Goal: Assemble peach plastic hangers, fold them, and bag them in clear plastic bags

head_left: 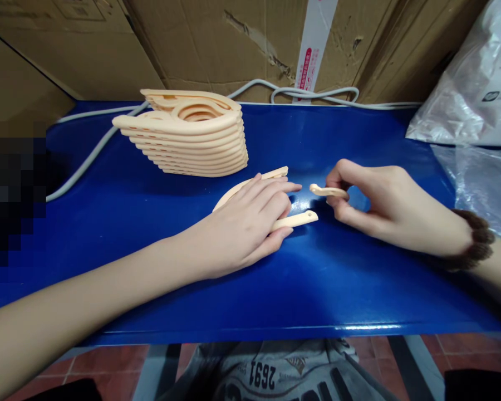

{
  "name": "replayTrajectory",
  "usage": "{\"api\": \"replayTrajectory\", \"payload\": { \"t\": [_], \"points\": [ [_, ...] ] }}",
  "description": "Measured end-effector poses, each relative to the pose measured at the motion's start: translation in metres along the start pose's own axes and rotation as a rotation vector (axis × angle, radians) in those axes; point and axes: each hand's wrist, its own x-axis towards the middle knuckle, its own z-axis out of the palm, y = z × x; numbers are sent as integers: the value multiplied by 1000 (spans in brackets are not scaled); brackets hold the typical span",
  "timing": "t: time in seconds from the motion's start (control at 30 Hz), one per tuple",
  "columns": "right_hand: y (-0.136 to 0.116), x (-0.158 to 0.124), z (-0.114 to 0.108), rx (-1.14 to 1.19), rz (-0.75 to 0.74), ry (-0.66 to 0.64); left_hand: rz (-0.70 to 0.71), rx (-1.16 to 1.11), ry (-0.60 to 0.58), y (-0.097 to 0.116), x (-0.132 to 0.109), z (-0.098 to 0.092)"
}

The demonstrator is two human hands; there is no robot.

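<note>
Your left hand (pixel 261 214) holds the curved piece (pixel 298 220) against the blue table (pixel 300 295), palm over its middle, both ends showing. Your right hand (pixel 376 195) pinches a small piece (pixel 323 191) just beside them. Both pieces look light, stiff and smooth, perhaps slippery; the slim ends seem weakest, so grip nearer the middle. The stack (pixel 192 153) stands close behind your left hand; more room lies toward the table's near edge (pixel 292 329).

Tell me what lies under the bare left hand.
Under the bare left hand, a cream, curved, plastic-looking strip and a cream, straight, plastic-looking bar with a hole are partly visible. Whether they join beneath the hand cannot be seen.
</note>
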Motion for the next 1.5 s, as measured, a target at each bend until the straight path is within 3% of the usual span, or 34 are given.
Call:
{"api": "replayTrajectory", "payload": {
  "t": [0.1, 0.27, 0.57, 0.73, 1.1, 1.5],
  "points": [
    [-4, 0, 0, 70, -24, 72, -10, -30, -10, 0, 1, -3],
    [-7, -2, 3, 206, 72, 142, -42, -60, -15, -1, 1, -4],
    [-5, -3, 3, -145, 127, -139, -49, -76, -5, -1, 1, -3],
    [-8, -1, 5, -143, 80, -211, -49, -91, 5, -1, 0, -2],
    [-9, -2, 2, 10, -53, -201, -55, -92, 17, -2, 0, -2],
    [-5, -1, 6, 24, -8, -188, -64, -83, 37, 0, 2, -1]
  ]
}}
